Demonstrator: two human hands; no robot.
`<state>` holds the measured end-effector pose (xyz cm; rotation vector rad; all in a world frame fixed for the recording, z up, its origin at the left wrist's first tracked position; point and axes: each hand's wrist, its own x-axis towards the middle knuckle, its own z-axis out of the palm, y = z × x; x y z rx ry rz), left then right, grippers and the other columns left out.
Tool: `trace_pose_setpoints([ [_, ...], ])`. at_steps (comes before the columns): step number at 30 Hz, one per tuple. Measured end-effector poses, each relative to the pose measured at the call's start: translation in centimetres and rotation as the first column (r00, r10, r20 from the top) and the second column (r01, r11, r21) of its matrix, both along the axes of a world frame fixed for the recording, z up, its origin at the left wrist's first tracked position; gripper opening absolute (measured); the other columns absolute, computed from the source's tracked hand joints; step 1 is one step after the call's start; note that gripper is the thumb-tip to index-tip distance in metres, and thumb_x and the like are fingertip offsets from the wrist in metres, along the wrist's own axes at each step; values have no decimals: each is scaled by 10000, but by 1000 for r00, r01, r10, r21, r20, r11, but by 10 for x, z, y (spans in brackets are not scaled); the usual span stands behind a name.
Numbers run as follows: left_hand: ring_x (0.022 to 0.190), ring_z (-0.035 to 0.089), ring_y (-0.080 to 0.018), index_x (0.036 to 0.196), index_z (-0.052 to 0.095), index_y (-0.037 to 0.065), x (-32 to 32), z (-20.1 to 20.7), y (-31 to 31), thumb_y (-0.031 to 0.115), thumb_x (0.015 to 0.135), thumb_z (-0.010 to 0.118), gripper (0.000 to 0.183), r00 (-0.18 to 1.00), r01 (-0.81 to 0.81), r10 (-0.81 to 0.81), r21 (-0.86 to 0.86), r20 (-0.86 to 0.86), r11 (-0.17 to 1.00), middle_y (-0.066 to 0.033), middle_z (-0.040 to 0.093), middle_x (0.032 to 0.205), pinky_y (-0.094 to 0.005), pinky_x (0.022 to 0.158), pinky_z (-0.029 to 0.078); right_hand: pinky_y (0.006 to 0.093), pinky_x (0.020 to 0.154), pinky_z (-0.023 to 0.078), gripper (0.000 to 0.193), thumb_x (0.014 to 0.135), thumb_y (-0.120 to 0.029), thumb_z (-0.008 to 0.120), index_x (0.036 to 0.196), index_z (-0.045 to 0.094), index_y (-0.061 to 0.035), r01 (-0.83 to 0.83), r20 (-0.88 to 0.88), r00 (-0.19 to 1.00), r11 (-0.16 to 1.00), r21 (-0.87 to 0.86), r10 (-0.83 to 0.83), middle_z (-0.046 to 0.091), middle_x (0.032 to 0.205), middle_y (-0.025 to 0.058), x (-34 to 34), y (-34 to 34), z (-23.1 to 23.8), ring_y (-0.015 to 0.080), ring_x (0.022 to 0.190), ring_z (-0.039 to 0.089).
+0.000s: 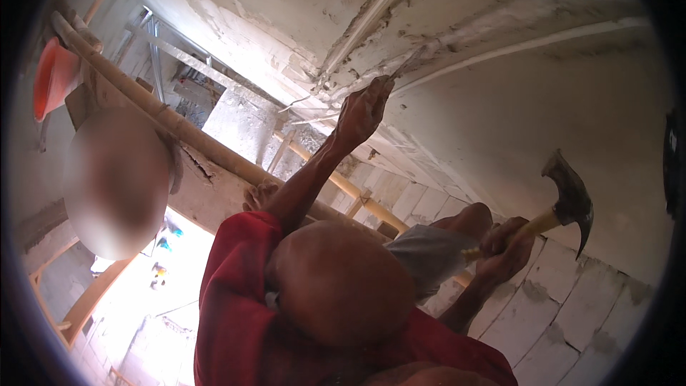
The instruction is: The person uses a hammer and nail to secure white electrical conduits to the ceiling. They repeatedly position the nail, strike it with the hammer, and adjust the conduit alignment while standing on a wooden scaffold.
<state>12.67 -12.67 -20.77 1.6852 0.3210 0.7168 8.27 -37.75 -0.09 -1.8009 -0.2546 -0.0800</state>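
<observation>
Co-worker (343, 282) in red, seen from behind, faced scarred plaster (493, 32); the right hand (505, 246) clenched a claw hammer (569, 196), well below and right of the left hand (363, 111), whose closed fingers gripped a thin chisel (407, 63) slanting up-right. The wearer's own hands were out of view.

Free gap between chisel (407, 63) and hammer (574, 201)
</observation>
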Motion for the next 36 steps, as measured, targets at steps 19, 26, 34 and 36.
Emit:
trace_pose_setpoints([
  [19,423,222,-35,1093,528,82,-58,87,1,366,1046,396,317,776,461,-455,-885,436,-62,64,287,591,-191,360,202,237,384,216,406,1033,-400,393,797,430,-72,-165,-50,985,986,-11,164,337,558,-27,-12,50,7,58,425,302],
  [26,416,257,-21,1036,524,80,-32,90,15,293,1055,379,258,757,449,-345,-825,555,-342,64,336,608,-161,344,261,269,530,458,447,1025,-444,375,841,462,-47,-258,-133,959,965,-53,249,382,574,-7,-12,37,2,82,466,380],
  [34,408,292,-37,967,516,24,-21,118,39,195,1040,420,209,832,327,-300,-849,467,-416,47,406,620,-165,423,346,269,511,438,435,1020,-428,402,849,476,-34,-320,-41,947,944,-76,317,410,601,3,-14,49,11,75,491,386],
  [36,411,301,-49,959,519,32,-18,119,41,188,1031,445,187,828,319,-323,-858,459,-402,47,415,625,-179,453,360,275,501,438,421,1013,-414,420,833,479,-38,-343,39,938,938,-52,345,425,611,20,-12,54,15,101,496,400],
])
